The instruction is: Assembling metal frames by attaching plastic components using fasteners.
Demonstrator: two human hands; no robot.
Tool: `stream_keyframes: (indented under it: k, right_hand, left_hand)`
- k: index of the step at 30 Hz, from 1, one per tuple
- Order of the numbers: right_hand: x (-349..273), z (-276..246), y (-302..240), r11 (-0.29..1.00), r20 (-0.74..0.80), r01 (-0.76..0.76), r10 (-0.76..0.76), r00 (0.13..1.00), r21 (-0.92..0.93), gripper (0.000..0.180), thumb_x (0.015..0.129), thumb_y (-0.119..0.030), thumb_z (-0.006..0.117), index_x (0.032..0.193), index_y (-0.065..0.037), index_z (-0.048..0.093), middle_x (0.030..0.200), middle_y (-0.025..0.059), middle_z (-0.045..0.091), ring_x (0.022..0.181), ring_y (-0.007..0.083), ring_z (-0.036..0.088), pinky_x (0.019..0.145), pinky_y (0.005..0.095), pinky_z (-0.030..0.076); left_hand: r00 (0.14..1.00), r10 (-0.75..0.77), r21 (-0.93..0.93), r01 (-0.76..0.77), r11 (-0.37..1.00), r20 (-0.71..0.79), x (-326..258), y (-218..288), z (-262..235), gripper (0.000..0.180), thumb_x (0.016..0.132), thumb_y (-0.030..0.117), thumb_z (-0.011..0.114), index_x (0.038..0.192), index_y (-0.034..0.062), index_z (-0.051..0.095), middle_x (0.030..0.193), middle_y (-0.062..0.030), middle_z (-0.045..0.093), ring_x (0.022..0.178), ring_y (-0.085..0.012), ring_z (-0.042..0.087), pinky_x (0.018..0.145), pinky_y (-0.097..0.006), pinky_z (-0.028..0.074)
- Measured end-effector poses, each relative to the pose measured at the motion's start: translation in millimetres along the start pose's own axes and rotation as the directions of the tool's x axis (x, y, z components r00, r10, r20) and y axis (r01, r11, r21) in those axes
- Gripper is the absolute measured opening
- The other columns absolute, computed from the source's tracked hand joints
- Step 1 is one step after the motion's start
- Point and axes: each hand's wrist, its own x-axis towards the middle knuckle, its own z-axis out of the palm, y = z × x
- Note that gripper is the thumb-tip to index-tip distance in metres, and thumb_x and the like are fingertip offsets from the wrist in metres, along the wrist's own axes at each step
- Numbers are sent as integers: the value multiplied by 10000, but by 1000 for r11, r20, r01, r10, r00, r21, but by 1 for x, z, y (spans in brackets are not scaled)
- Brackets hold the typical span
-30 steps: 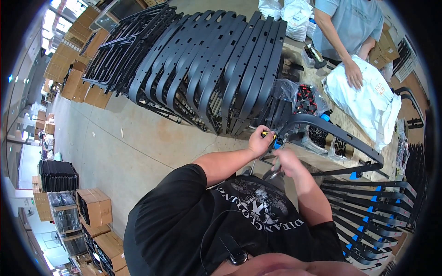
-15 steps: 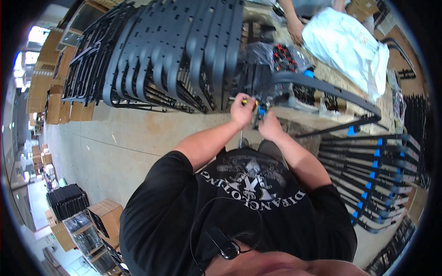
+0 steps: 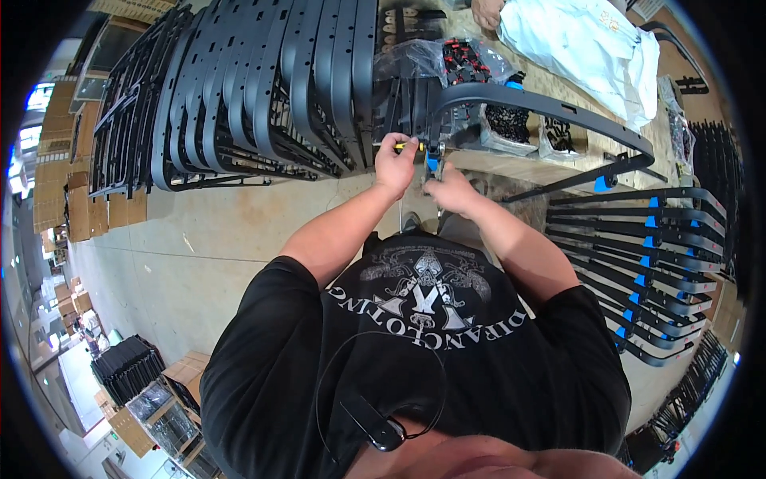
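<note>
My left hand [image 3: 396,166] is closed around a small yellow-and-black tool [image 3: 410,147], its exact kind unclear. Just to its right, my right hand [image 3: 452,190] is closed on a slim metallic tool [image 3: 441,150], mostly covered by the fingers. Both hands meet at the lower end of a dark curved metal frame [image 3: 550,104], beside a blue piece [image 3: 432,162] on it. The frame rests on the table edge and arches off to the right. What the tool tips touch is too small to make out.
Many dark frames [image 3: 263,72] stand packed at the left. On the wooden table [image 3: 550,165] are a bag of red-and-black parts [image 3: 465,62], boxes of small black parts [image 3: 508,128] and a white bag [image 3: 578,48] under another person's hand [image 3: 487,12]. More frames [image 3: 638,279] are stacked right.
The view has shifted, so the frames, table and both hands sit slightly further up and left. My hands keep their grip beside the blue piece. The other person's hand has drawn back.
</note>
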Motion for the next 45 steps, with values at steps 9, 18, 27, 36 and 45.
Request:
stream_keyframes:
  k: [9,18,27,36,45]
  right_hand:
    - [-11,25,24,992,-104,119,-123,987,-41,731,860,-327,690,1302,172,388,1177,368,628,1169,470,619,1006,437,494]
    - [-35,14,-10,1000,-9,-23,23,1000,5,718,852,-325,688,1271,193,419,1191,347,637,1183,433,629,980,426,505]
    - [-25,18,33,812,-229,101,41,972,575,321,902,-28,595,1206,18,503,924,128,661,720,193,666,647,339,550]
    - [-83,-20,133,626,-246,-19,334,910,780,145,911,-25,585,1052,-56,593,847,57,604,716,168,617,610,312,516]
    - [-140,-52,127,910,-468,104,106,877,401,588,905,-360,714,1369,-37,552,886,41,638,765,132,597,613,281,461]
  left_hand:
    - [997,82,150,-79,985,-10,-35,-30,-14,726,852,181,751,1432,-2,353,963,-91,656,771,-200,636,725,-369,543]
    - [995,-2,266,28,964,-97,-11,-85,11,194,846,204,718,795,24,665,743,-86,702,698,-147,649,661,-326,519]
    - [998,-50,-162,54,985,29,-16,-28,1,204,867,97,774,761,93,601,709,47,587,634,-65,526,576,-267,435]
    - [961,-205,-55,219,974,188,5,-26,-36,311,816,218,860,924,33,634,789,-1,604,606,-112,496,534,-310,414]
    - [844,109,207,-251,946,526,-100,18,-4,276,991,200,661,1147,-24,621,820,-83,657,727,-145,631,667,-315,520]
